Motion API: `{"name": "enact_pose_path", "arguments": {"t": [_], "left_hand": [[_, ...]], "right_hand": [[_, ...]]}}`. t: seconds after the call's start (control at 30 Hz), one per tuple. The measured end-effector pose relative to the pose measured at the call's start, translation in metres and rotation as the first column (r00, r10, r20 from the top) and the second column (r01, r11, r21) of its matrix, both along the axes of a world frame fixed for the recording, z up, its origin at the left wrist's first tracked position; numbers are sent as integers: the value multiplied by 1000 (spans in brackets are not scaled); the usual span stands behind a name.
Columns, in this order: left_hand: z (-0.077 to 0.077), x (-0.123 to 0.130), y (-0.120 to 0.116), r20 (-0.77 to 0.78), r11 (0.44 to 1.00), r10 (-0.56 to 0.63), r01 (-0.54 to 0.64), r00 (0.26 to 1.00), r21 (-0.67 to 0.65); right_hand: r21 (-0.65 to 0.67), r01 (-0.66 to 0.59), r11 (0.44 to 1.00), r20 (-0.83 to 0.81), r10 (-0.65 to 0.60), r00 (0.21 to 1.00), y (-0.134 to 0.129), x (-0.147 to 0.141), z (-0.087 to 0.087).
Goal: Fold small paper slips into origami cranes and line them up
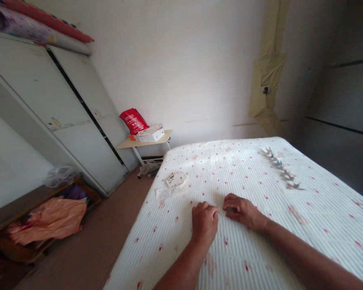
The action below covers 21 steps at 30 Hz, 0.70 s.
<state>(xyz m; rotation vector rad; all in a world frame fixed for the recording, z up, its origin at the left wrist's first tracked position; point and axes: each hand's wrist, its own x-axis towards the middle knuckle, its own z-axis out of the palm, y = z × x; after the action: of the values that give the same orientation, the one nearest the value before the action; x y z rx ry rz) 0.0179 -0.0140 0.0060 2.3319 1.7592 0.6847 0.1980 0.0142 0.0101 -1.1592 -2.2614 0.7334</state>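
Both of my hands rest low over the white ribbed bedspread [211, 161], which has small red flowers. My left hand [205, 220] has its fingers curled, thumb side toward the right. Just right of it, my right hand [241, 210] has its fingers bent toward the thumb. Between the fingertips lies a small pale piece [220, 210], too small and faint to make out; it reaches both hands. Printed white paper sheets [171, 192] and a white card [176, 179] lie beyond my left hand. A row of small folded-looking figures [281, 169] stands at the right rear of the bed.
A small table [125, 143] by the wall bears a red bag [134, 121] and a white box [153, 136]. Grey cabinets [75, 108] stand at left, with rolled mats [39, 28] on top. An orange plastic bag [53, 219] lies on a low wooden bench [15, 207].
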Motion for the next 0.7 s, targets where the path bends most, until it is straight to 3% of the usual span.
{"name": "enact_pose_path", "arguments": {"t": [0.17, 0.43, 0.7], "left_hand": [[-1, -1, 3, 3, 995, 96, -96, 995, -19], [4, 0, 2, -21, 994, 78, -79, 997, -73], [-2, 4, 8, 65, 992, 117, -114, 991, -48]], "right_hand": [[26, -15, 1000, 18, 14, 1000, -1, 0, 1], [33, -6, 999, 29, 5, 1000, 0, 0, -3], [62, -13, 998, 10, 12, 1000, 0, 1, -6]]}}
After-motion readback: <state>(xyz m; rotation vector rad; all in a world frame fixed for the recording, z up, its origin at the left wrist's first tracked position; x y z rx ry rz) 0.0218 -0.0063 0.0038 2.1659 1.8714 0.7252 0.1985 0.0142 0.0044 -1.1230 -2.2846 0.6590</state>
